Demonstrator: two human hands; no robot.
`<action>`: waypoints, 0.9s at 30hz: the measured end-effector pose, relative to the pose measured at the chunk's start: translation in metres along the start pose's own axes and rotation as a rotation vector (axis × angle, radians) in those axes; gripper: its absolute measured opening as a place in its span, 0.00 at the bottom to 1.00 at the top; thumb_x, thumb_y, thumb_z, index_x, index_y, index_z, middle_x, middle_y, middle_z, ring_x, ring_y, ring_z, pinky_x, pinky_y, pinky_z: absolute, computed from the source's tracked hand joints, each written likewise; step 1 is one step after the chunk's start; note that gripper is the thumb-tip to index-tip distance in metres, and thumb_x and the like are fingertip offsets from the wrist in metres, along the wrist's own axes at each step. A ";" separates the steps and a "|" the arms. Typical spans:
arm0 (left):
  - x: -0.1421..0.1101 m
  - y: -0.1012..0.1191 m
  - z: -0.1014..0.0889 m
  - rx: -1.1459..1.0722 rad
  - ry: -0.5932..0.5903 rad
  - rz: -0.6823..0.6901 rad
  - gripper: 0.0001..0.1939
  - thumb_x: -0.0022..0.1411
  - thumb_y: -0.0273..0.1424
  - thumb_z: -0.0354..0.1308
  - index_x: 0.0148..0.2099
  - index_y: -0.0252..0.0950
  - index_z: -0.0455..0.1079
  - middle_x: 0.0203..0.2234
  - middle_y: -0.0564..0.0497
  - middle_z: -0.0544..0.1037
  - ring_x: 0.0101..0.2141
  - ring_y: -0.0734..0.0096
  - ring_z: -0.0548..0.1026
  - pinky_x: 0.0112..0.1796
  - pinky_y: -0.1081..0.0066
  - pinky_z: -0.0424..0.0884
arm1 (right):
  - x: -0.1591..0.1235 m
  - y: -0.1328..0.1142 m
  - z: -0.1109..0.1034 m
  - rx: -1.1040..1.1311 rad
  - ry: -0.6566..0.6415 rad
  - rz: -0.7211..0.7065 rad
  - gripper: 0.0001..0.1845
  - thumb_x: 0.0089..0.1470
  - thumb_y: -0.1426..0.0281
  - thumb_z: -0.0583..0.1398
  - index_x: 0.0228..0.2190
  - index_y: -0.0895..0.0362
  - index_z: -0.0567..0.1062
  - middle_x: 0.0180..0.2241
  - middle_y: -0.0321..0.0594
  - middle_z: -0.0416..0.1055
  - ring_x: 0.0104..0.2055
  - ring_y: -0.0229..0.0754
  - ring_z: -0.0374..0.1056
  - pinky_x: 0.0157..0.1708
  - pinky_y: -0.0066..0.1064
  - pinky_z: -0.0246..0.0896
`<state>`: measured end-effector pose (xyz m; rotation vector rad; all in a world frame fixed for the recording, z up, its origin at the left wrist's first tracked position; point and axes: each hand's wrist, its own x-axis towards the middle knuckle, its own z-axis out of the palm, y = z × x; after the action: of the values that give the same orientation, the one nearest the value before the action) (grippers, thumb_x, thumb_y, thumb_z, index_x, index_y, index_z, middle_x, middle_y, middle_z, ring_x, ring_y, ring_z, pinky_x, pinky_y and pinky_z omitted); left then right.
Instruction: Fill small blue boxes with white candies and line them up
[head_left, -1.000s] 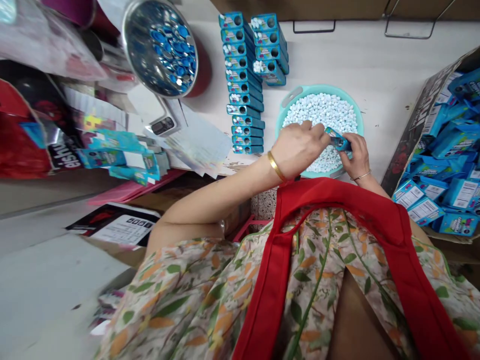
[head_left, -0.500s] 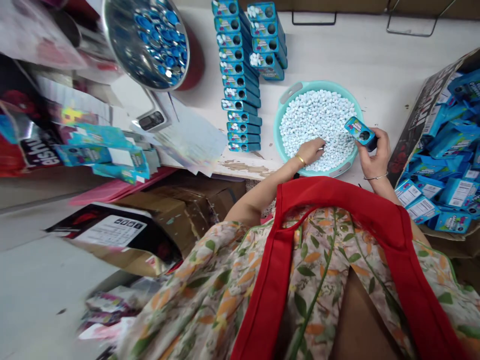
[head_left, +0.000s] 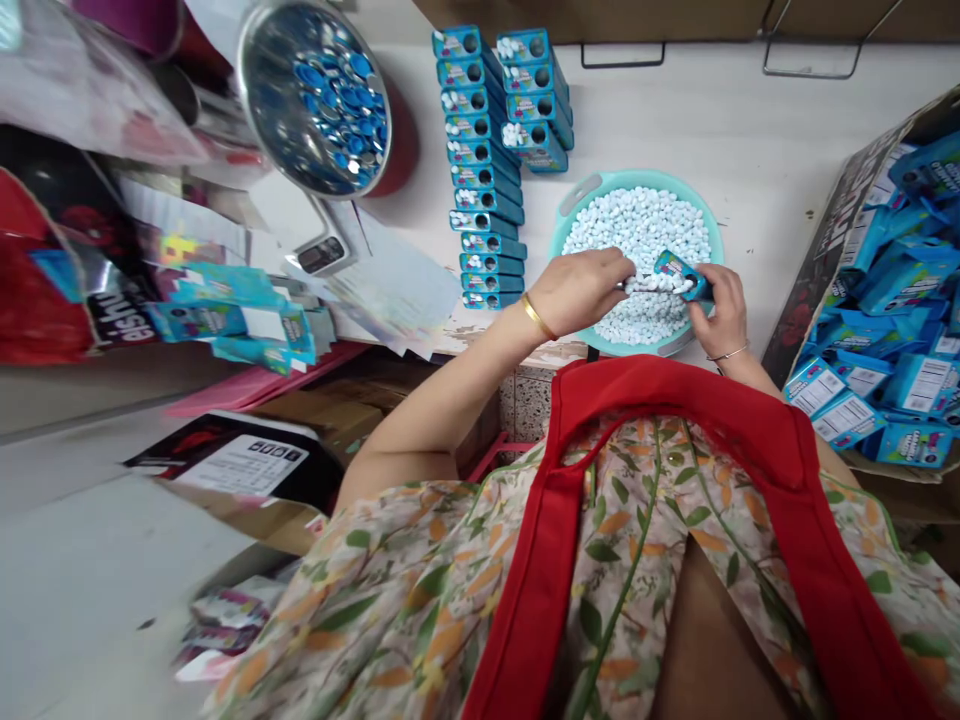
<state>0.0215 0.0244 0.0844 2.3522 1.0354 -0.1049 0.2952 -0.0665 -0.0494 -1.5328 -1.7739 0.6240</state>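
Observation:
A turquoise basin (head_left: 718, 240) full of small pale-blue candies (head_left: 637, 220) stands at the front edge of the white table. Over it, my left hand (head_left: 585, 290) is closed on the handle of a small spoon (head_left: 636, 285), which carries a heap of candies. The spoon's far end meets the opening of a small blue candy box (head_left: 679, 270). My right hand (head_left: 724, 310) grips this box from the right, tilted towards the spoon. White candies show at the box's mouth. The spoon's handle is mostly hidden in my fingers.
Two rows of blue boxes (head_left: 487, 205) stand left of the basin, several with candies on top. A steel pot (head_left: 262, 120) holds blue caps (head_left: 345, 110). Near it lie a small scale (head_left: 322, 252) and papers (head_left: 397, 285). A carton (head_left: 832, 220) of blue packs (head_left: 907, 285) stands right.
My left hand has risen out of the candies with a loaded spoon. My right hand has brought the box left over the basin and tilted its opening to the spoon.

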 end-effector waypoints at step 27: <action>0.060 -0.044 0.167 -0.282 -0.087 -0.296 0.15 0.76 0.29 0.56 0.61 0.33 0.74 0.59 0.37 0.81 0.59 0.51 0.78 0.58 0.60 0.71 | 0.002 0.007 -0.034 0.075 0.103 0.222 0.30 0.66 0.45 0.61 0.60 0.49 0.72 0.56 0.50 0.74 0.62 0.59 0.72 0.67 0.66 0.69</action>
<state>0.0573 0.0004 -0.0928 1.9165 1.2606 -0.1596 0.3256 -0.0659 -0.0328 -1.6923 -1.4992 0.6975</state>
